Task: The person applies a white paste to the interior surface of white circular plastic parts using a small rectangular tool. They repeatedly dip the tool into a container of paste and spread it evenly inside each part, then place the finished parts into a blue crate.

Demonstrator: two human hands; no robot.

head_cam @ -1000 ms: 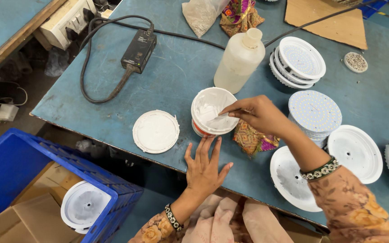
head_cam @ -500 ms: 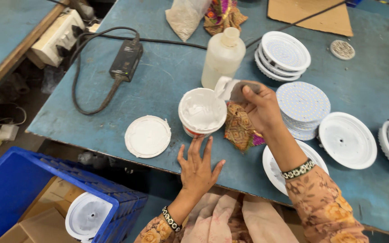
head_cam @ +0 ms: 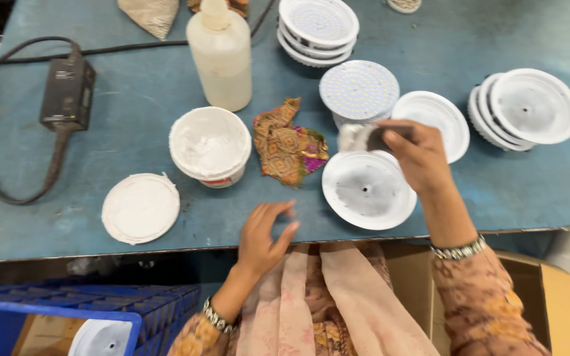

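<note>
The right hand [head_cam: 420, 155] is pinched shut on a small flat spreader [head_cam: 364, 137], its pale blade loaded with white paste and held level just above the white round housing [head_cam: 367, 190] that lies face up below the hand, probably so nothing drips on the way. The left hand [head_cam: 265, 231] holds nothing; its fingers are loosely curled and rest at the near edge of the counter [head_cam: 133, 86], as if steadying.

Between the two hands, a little beyond them, lies a crumpled patterned rag [head_cam: 289, 142], within easy reach for wiping. Past the left hand stands an open white tub of paste [head_cam: 210, 144], and its lid [head_cam: 140, 207] lies flat on that hand's outer side. Beyond the tub stands a pale plastic bottle [head_cam: 220, 56].

Just beyond the right hand sits a disc of LED dots [head_cam: 359, 89] on a stack, beside another white housing [head_cam: 433, 118]. More stacks stand farther out and to its outer side [head_cam: 529, 109].

The housing under the right hand overhangs close to the counter's near edge, so there is little room on that side; the widest bare surface lies beyond the left hand, towards a black power adapter [head_cam: 67, 92] and its cable.
</note>
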